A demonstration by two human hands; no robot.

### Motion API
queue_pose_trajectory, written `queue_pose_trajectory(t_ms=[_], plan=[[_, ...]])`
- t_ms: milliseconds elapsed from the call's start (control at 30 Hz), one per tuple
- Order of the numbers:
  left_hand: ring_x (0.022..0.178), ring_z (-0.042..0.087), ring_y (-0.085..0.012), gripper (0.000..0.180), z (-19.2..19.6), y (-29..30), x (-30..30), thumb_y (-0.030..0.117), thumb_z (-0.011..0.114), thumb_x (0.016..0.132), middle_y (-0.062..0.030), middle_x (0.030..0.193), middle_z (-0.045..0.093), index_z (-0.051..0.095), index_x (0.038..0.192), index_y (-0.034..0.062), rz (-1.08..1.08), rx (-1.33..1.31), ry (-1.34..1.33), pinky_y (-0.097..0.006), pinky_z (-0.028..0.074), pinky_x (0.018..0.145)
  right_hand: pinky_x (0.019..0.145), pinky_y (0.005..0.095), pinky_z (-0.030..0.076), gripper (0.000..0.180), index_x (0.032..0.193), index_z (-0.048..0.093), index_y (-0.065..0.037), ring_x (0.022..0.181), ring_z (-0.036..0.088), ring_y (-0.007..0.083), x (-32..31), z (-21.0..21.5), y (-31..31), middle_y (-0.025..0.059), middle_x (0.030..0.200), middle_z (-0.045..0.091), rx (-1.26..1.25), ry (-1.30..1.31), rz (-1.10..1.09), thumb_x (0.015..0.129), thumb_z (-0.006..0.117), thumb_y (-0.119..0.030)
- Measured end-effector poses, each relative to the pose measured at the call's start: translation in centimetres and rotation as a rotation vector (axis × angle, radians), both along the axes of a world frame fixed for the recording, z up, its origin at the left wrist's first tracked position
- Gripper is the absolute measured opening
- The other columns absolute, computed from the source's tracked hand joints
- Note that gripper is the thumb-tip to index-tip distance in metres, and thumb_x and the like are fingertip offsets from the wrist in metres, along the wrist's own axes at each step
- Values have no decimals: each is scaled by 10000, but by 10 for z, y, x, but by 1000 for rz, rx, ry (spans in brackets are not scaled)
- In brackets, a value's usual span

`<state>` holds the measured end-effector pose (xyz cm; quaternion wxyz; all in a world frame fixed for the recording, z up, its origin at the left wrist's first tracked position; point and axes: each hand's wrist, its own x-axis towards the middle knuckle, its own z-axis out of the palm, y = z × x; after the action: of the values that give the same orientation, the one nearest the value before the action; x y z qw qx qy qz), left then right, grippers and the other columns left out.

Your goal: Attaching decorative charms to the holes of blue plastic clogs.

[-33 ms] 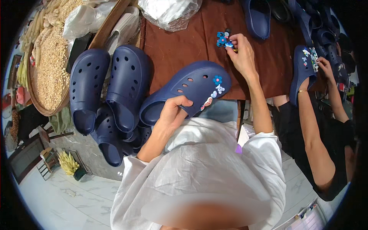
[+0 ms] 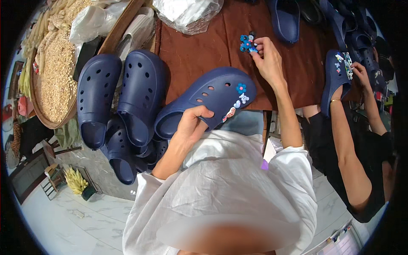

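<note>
My left hand is closed round the side of a navy clog, thumb on top, near my lap. Along the clog's toe runs a row of shoe charms: a blue flower, a pale blue-white figure and several white and red pieces. Other holes of the clog stand bare. Beyond the toe, my right hand pinches a small blue-and-white shoe charm, mostly hidden by the fingertips. Touching or just beside it is a little cluster of loose charms, blue flowers among them, on the brown cloth.
Two navy clogs stand at left, with more stacked beneath. A round tray of grain lies farther left. Plastic bags sit at the far edge. At right a co-worker's hand works on another charmed clog, beside piled clogs.
My right fingers have shifted very slightly, and less of the blue-and-white charm shows. The clog and my left hand stay in place.
</note>
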<state>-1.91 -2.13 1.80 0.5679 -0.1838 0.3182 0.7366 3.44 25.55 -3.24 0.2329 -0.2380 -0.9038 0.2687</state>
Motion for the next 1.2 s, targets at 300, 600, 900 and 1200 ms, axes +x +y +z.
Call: queue_pose_trajectory(t_ms=[300,600,900,1200], plan=[[1065,604,-276,495,6,5,-1,-71,546,687,-146,1143,622,558,1181,-49,-8,16,20,-371,481,957,772,302,497,150,1004,677,-24,856,623,181,20,63,-29,84,938,623,-388,-45,224,869,654,-84],[1082,602,-293,553,9,12,7,-65,535,682,-147,1173,608,531,1235,-34,-49,-24,89,-425,494,972,697,263,462,140,946,685,7,755,561,112,26,83,-61,35,848,600,-522,-192,412,821,695,-54],[1054,604,-248,539,13,9,18,-96,549,675,-121,1148,612,546,1211,-34,-56,-35,246,-400,497,958,755,275,464,223,935,643,0,804,557,126,26,86,-56,37,873,594,-613,-265,367,754,757,-66],[951,609,-212,462,10,4,23,-106,573,674,-89,1055,613,580,1127,-16,-61,-150,263,-346,511,863,956,381,441,432,1129,582,-45,1059,560,287,25,77,-50,114,1073,561,-436,-222,463,745,762,-126]])
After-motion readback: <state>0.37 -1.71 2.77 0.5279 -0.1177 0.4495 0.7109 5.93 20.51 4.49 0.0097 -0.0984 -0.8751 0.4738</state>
